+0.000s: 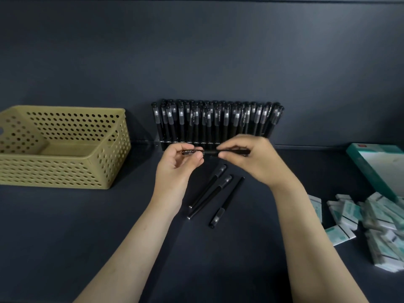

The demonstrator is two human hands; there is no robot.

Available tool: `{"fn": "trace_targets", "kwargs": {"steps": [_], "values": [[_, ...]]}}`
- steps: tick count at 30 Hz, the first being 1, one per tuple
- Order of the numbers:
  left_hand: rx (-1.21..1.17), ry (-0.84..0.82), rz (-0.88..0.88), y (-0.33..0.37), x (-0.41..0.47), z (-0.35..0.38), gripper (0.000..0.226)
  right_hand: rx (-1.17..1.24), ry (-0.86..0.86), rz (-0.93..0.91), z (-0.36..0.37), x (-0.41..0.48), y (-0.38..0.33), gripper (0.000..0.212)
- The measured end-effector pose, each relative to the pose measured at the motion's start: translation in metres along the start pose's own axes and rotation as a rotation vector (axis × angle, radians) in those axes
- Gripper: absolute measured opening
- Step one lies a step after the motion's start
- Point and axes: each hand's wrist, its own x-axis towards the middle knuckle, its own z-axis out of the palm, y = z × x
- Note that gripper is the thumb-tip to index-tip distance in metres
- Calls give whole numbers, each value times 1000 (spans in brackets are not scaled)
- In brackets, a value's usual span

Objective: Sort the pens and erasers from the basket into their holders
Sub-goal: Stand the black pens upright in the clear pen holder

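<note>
A black pen point(209, 152) is held level between both hands, just in front of the pen holder point(216, 121), which stands against the back wall packed with several upright black pens. My left hand point(177, 169) pinches the pen's left end; my right hand point(255, 160) grips its right part. Three more black pens point(215, 193) lie loose on the dark table below my hands. The tan perforated basket point(65, 162) at the left looks empty inside. Several green-and-white erasers point(371, 224) are piled at the right.
A teal and white box point(380, 167) lies tilted at the far right, behind the eraser pile. The dark table point(87, 226) meets a dark wall at the back.
</note>
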Motion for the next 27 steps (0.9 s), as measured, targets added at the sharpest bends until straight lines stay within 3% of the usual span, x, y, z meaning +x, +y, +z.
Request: {"fn": "trace_targets", "kwargs": {"steps": [3,6,9,13,14,17,19,27], "values": [[-92,-32,14,2,-1,6,22,46,-42,46,2,-1,0,13],[-144,-58,-2,1,-1,3,43,52,72,0,-1,1,4,15],[217,-62,-4,-8,1,-6,33,176,223,-13,-9,1,6,25],[746,-166,-56,-18,3,-18,14,263,421,51,-20,1,14,16],[818,-200,-51,-19,2,-19,17,284,472,60,-21,1,16,24],[1005,-294,-38,-20,1,-16,31,269,595,34,-24,0,21,71],[1085,-337,-41,-21,0,-14,38,189,640,18,-24,-2,23,86],[1082,-366,1,-21,-2,-11,28,36,666,-36,-15,2,26,78]]}}
